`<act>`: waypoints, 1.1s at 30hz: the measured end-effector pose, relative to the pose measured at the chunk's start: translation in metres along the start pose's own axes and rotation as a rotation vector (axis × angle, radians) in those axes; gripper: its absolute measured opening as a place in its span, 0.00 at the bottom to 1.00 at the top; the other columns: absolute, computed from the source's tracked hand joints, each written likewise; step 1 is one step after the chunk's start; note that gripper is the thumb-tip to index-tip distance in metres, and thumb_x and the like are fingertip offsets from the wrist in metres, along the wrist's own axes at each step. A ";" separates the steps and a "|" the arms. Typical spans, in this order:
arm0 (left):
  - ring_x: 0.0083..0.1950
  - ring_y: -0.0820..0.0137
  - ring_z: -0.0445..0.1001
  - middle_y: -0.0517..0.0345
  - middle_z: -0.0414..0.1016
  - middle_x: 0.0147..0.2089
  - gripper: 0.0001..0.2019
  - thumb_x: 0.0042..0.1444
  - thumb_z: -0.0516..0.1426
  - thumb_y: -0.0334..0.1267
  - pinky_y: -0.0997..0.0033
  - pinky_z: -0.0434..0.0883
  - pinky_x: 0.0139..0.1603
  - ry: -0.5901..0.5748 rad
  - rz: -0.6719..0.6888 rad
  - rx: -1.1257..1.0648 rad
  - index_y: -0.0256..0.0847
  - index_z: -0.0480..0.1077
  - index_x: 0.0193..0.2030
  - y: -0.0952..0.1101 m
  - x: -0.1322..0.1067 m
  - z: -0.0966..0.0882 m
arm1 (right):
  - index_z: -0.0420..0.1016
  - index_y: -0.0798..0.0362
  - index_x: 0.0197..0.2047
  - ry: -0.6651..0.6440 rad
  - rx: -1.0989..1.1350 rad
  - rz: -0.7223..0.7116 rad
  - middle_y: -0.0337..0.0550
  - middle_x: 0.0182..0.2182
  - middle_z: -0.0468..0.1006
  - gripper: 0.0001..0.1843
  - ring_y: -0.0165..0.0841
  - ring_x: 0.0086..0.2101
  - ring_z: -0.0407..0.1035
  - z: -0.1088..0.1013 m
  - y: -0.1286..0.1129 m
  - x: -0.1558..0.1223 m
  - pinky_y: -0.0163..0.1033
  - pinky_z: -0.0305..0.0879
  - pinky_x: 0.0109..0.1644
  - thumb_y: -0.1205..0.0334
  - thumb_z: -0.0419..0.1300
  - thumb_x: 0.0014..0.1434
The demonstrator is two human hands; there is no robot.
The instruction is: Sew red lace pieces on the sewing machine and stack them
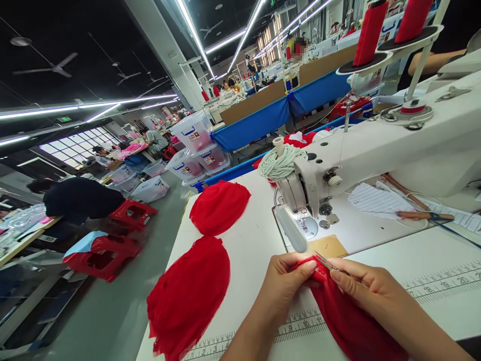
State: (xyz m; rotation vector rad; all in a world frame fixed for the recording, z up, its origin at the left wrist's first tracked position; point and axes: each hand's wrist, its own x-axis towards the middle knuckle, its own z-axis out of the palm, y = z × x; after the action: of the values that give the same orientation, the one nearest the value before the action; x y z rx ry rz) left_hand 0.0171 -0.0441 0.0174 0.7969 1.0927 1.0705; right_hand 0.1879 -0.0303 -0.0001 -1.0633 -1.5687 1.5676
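My left hand is closed, pinching the gathered edge of a red cloth piece between thumb and fingers. In my right hand is a slim, pointed metal tool, like tweezers or thread snips; which of these I cannot tell. Its tip meets the cloth close to my left thumb. The cloth hangs down toward the table's front edge, partly behind my right forearm. Just beyond my hands stands a white sewing machine, its needle area lit. A tan patch lies on the bed beside it.
Two red cloth pieces lie on the left of the white table, which has a printed ruler along its front. Red thread cones stand above the machine. Left of the table are red stools, plastic bins and a bent-over person.
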 end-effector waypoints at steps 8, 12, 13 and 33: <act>0.28 0.73 0.70 0.55 0.74 0.25 0.13 0.46 0.67 0.45 0.73 0.69 0.35 0.015 -0.011 -0.008 0.34 0.77 0.24 0.002 0.000 0.001 | 0.80 0.46 0.47 0.266 -0.353 -0.181 0.42 0.41 0.83 0.20 0.42 0.41 0.77 -0.005 0.013 -0.001 0.38 0.76 0.37 0.46 0.54 0.60; 0.30 0.72 0.69 0.55 0.75 0.27 0.12 0.47 0.66 0.45 0.72 0.68 0.36 0.047 0.049 0.081 0.35 0.79 0.27 -0.001 0.001 -0.001 | 0.78 0.44 0.46 0.312 -0.534 -0.366 0.39 0.42 0.83 0.15 0.36 0.39 0.78 -0.002 0.010 -0.004 0.32 0.75 0.37 0.52 0.54 0.62; 0.31 0.72 0.69 0.55 0.75 0.28 0.12 0.47 0.65 0.44 0.72 0.67 0.36 0.069 0.072 0.121 0.36 0.79 0.29 -0.002 0.001 -0.002 | 0.77 0.45 0.46 0.335 -0.527 -0.362 0.38 0.41 0.83 0.15 0.35 0.38 0.78 -0.001 0.009 -0.006 0.32 0.75 0.37 0.52 0.54 0.62; 0.32 0.71 0.68 0.57 0.71 0.27 0.13 0.58 0.58 0.42 0.73 0.65 0.37 -0.128 0.132 0.279 0.38 0.80 0.30 0.000 0.000 0.000 | 0.64 0.48 0.30 0.392 0.229 -0.059 0.33 0.19 0.67 0.15 0.28 0.18 0.58 0.005 -0.003 0.006 0.34 0.60 0.23 0.46 0.57 0.58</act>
State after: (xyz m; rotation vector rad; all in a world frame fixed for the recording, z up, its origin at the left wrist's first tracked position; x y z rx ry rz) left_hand 0.0169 -0.0438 0.0170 1.1578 1.1057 0.9728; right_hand 0.1805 -0.0266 0.0021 -1.1046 -1.1198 1.3612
